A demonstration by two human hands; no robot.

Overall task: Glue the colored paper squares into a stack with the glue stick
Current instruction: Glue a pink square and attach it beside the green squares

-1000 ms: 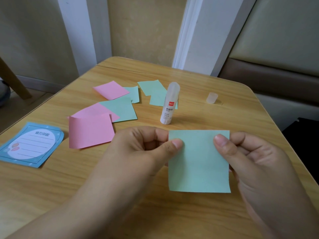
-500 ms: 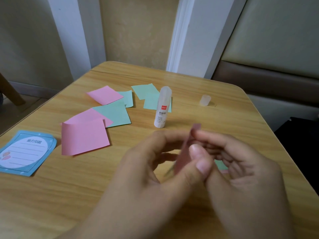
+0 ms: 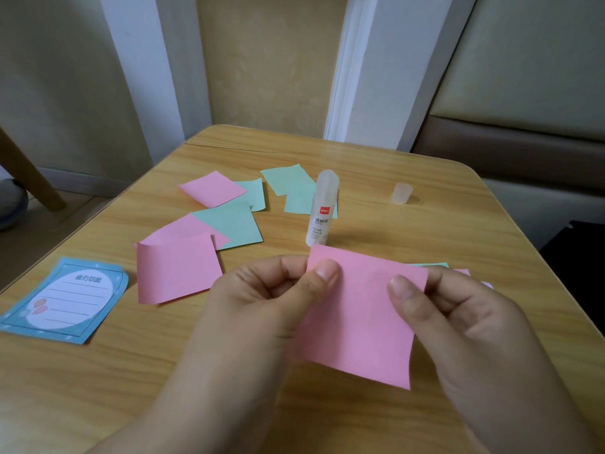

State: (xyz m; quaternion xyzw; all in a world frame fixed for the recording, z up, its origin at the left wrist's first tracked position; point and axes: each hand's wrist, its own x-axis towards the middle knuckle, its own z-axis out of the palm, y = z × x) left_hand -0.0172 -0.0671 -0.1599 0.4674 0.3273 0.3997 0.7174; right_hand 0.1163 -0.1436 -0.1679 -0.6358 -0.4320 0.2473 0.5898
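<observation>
L hand (image 3: 278, 290) pinched pink sq (image 3: 360, 319) at top-L corner | R hand (image 3: 458, 319) pinched its R edge, sq held above table (image 3: 425, 231) | glue stick (image 3: 322, 208) stood upright just behind, uncapped; cap (image 3: 401, 193) apart to R | loose pink/green sqs (image 3: 229, 221) lay at L

Both forearms reach in from the near edge, the left hand (image 3: 281, 290) pinching the top left corner of a pink paper square (image 3: 360, 316) under its thumb, the right hand (image 3: 458, 312) pinching the top right corner, fingers curled behind
</observation>
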